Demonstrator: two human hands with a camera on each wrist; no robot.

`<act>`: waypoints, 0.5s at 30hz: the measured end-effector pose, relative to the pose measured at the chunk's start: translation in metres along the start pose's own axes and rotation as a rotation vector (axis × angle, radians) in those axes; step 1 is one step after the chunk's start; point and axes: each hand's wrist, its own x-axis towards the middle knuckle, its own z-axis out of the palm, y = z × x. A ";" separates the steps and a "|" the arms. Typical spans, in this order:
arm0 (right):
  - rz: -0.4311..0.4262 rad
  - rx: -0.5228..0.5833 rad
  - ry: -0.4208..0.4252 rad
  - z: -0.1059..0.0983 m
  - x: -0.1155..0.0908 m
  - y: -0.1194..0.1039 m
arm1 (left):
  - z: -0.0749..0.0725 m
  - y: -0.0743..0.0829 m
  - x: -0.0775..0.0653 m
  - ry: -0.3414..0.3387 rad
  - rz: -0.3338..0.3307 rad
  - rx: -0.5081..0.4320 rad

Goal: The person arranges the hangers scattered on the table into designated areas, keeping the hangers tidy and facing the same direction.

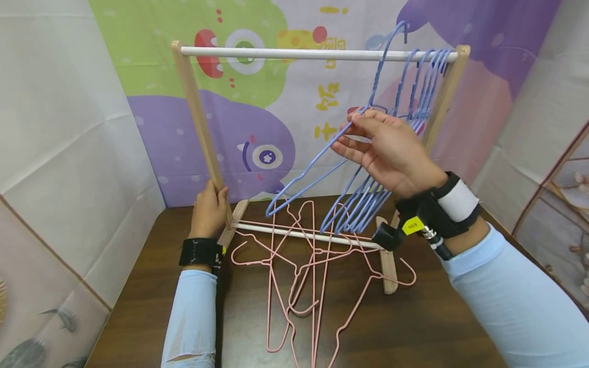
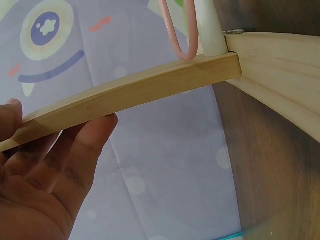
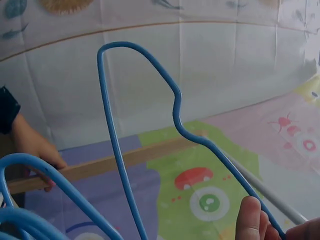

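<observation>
My right hand (image 1: 391,148) pinches the shoulder of a blue hanger (image 1: 378,72) between thumb and fingers. This hanger's hook stands above the white rail (image 1: 285,53), and its body tilts down to the left. In the right wrist view the hanger's bent wire (image 3: 177,110) rises from the fingertips (image 3: 248,220). Several more blue hangers (image 1: 399,87) hang bunched at the rail's right end. On the left, my left hand (image 1: 207,212) grips the wooden post (image 1: 198,112) low down; the left wrist view shows fingers and thumb on either side of that post (image 2: 145,90).
Several pink hangers (image 1: 315,286) lie tangled on the brown table (image 1: 147,301), some across the rack's lower white bar (image 1: 276,230). Wooden feet (image 1: 388,276) support the rack. Behind it hangs a cartoon-printed cloth (image 1: 294,128), with pale walls (image 1: 69,102) at the sides.
</observation>
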 end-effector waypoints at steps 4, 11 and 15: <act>0.037 0.005 0.038 -0.005 0.002 -0.001 | 0.000 0.001 -0.001 0.006 -0.002 0.003; 0.058 0.033 0.045 -0.010 -0.001 -0.003 | -0.002 0.004 -0.002 0.010 -0.006 0.011; 0.067 0.023 0.045 -0.015 -0.002 -0.004 | -0.002 0.005 -0.001 0.011 -0.002 0.010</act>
